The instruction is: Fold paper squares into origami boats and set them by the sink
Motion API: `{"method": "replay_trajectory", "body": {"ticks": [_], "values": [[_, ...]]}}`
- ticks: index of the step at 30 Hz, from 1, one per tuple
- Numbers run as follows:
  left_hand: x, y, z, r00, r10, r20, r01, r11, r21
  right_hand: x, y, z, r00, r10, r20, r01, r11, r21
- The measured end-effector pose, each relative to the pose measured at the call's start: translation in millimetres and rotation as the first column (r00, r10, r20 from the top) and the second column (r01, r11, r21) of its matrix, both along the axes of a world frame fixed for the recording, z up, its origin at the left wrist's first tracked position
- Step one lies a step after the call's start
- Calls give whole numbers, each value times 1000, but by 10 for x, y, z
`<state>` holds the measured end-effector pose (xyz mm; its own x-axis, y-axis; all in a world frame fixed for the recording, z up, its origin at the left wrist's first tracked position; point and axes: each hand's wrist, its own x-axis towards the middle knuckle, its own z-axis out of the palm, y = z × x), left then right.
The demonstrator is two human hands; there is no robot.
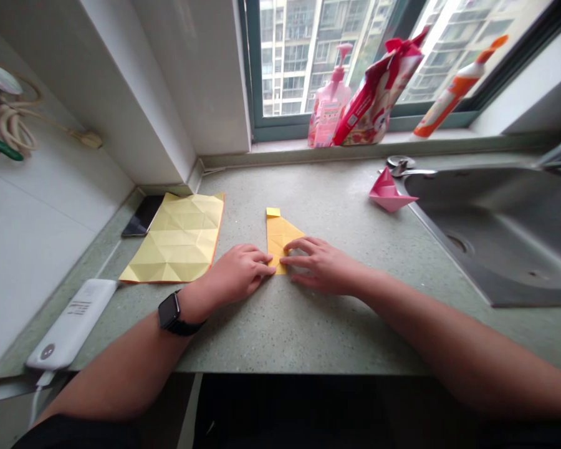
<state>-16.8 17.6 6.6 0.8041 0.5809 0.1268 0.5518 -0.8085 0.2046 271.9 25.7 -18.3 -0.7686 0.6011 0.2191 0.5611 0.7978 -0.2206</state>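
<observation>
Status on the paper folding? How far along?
Done: a pink origami boat sits by the steel sink, and a creased yellow sheet lies open on the counter. In hand: the left hand and right hand have their fingers on a folded yellow paper. Left: that paper is a flat wedge, with no boat shape yet.

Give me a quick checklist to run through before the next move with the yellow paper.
1. Right hand fingers on the folded yellow paper: ok.
2. Left hand fingertips at that paper's lower tip: ok.
3. Paper lying flat on the speckled countertop: ok.
4. Top end flush: not ok, a small tab sticks out.
5. Crease under the fingers sharp: cannot tell, the hands cover it.
6. Creased yellow sheet apart from the folded paper: ok.
</observation>
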Motion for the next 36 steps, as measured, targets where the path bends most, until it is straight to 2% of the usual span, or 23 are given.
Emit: {"method": "replay_trajectory", "body": {"ticks": [10,21,26,36], "values": [[-6,15,46,999,-24,-36,22,998,-64,-115,-96,28,999,-13,40,15,999,-37],[-15,3,19,1000,6,3,-6,997,-72,-61,-28,-29,979,-201,-14,201,979,-23],[11,-42,51,999,32,-9,-33,998,-61,-42,4,-6,970,-242,-15,242,970,-28],[181,-187,67,985,97,-145,-86,993,80,-78,-13,39,975,-220,-34,217,974,-69]]}}
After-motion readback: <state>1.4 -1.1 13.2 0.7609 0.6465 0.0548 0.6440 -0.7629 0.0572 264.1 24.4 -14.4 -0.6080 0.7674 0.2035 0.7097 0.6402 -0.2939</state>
